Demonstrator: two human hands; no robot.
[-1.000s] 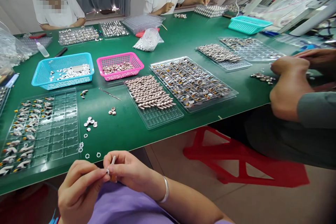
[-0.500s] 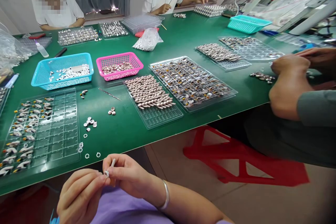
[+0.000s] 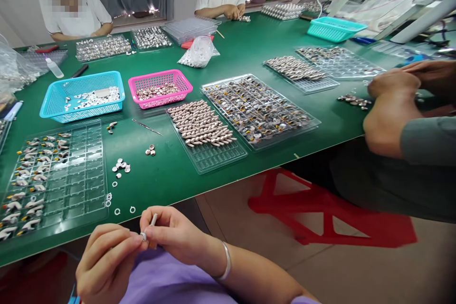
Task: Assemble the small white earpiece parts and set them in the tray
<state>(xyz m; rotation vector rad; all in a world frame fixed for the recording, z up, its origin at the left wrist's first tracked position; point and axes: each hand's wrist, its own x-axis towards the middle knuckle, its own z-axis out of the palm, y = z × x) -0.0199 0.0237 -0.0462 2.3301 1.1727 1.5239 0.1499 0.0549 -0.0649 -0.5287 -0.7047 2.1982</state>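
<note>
Low in front of the table edge, my two hands meet over a small white earbud part [image 3: 153, 220] with a short stem. My right hand [image 3: 176, 235], a silver bangle on its wrist, pinches the part, its stem poking up between thumb and fingers. From the left, the thumb and fingertips of my left hand [image 3: 107, 259] press against its round end; whether they hold a separate small piece is hidden. A bit of orange shows under the right fingers. Nearest on the table lie small white rings [image 3: 132, 209] and several round white caps [image 3: 121, 166].
A partly filled clear tray [image 3: 85, 171] of earbud parts lies left. Behind are tweezers [image 3: 147, 127], a blue basket [image 3: 46, 104] and a pink basket [image 3: 185, 92]. Fuller trays [image 3: 261, 111] stand mid-table. A co-worker's arm [image 3: 386, 114] reaches in at right, above a red stool [image 3: 331, 228].
My hands stay together on the earbud part, with only a slight shift of the left fingers. The view has moved a little. Across the table, a co-worker's hands have come together over small parts.
</note>
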